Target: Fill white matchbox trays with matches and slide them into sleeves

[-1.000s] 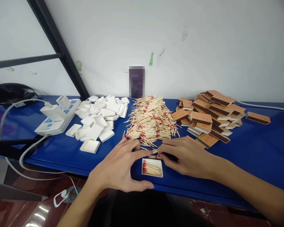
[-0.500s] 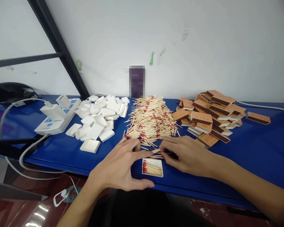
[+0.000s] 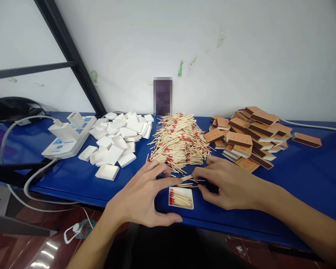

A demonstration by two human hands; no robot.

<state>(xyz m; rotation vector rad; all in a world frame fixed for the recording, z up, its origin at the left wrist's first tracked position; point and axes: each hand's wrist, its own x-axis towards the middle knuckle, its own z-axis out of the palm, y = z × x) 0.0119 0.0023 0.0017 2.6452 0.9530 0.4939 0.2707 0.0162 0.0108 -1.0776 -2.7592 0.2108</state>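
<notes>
A small white tray (image 3: pixel 181 197) holding several red-tipped matches lies near the front edge of the blue table (image 3: pixel 302 175). My left hand (image 3: pixel 144 196) curves around the tray's left side, index finger and thumb spread, holding nothing. My right hand (image 3: pixel 229 181) rests just right of the tray, its fingertips pinched on a few loose matches (image 3: pixel 188 181) lying above the tray. A big pile of matches (image 3: pixel 179 144) lies behind both hands.
A heap of empty white trays (image 3: pixel 117 144) lies at the left, beside a white power strip (image 3: pixel 68 136) with plugs and a grey cable. A stack of brown matchbox sleeves (image 3: pixel 249 136) sits at the right. A black frame bar slants up at the back left.
My right hand has shifted slightly right and back, drawing a few matches out beside the tray. My left hand stays put around the tray.
</notes>
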